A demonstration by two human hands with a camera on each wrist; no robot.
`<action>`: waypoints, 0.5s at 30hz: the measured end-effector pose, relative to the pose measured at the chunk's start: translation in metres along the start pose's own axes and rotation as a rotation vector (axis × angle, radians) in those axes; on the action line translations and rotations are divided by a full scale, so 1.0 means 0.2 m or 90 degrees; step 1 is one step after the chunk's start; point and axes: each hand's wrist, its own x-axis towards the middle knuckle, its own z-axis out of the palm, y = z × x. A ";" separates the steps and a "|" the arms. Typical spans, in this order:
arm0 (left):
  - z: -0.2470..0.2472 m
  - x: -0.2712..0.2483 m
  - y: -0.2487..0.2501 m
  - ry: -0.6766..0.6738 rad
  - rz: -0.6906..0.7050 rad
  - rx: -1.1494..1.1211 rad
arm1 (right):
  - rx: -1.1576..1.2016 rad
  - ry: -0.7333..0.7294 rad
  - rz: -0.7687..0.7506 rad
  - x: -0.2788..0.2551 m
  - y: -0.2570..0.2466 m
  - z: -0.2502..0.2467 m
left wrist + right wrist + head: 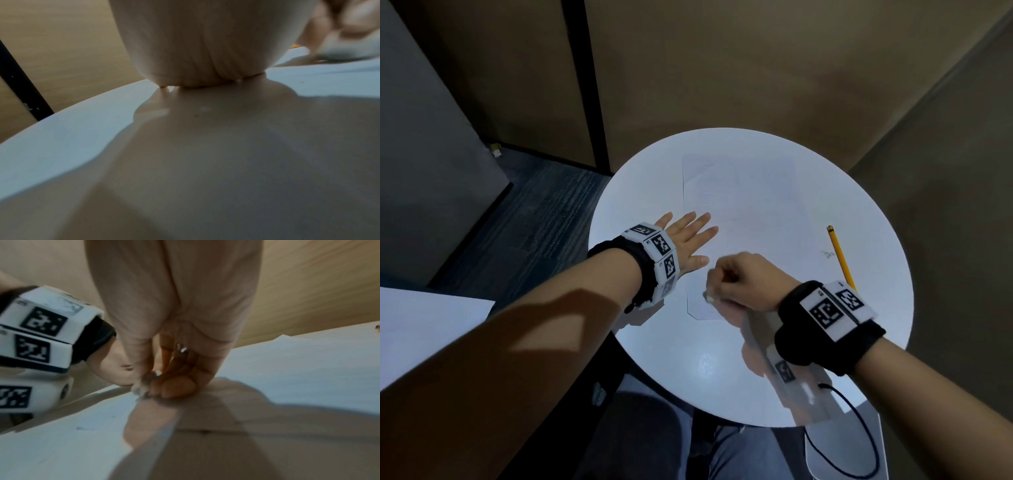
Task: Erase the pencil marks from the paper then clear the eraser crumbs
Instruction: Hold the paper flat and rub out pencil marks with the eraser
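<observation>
A white sheet of paper (743,205) lies on the round white table (859,325). My left hand (690,240) rests flat on the paper's left edge, fingers straight and spread. My right hand (736,284) is curled over the paper's near left corner, and its fingers pinch a small whitish eraser (709,297) down onto the sheet. In the right wrist view the eraser (141,390) shows blurred at the fingertips. In the left wrist view the heel of my left hand (197,48) presses on the table, and the eraser (347,47) appears blurred at the upper right.
A yellow pencil (840,257) lies on the table to the right of the paper, with a few dark crumbs (827,254) beside it. The table edge drops to dark carpet (544,212) on the left. Brown walls stand behind.
</observation>
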 end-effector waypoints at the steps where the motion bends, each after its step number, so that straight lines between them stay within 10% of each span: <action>1: 0.00 0.00 0.00 0.003 -0.002 -0.001 | 0.007 0.055 0.004 0.02 0.00 0.00; 8: -0.01 -0.01 0.00 -0.006 -0.004 -0.018 | -0.083 -0.031 -0.025 -0.05 -0.03 0.01; 15: 0.00 -0.01 0.00 0.010 -0.003 -0.003 | -0.052 0.114 -0.008 0.04 -0.04 0.06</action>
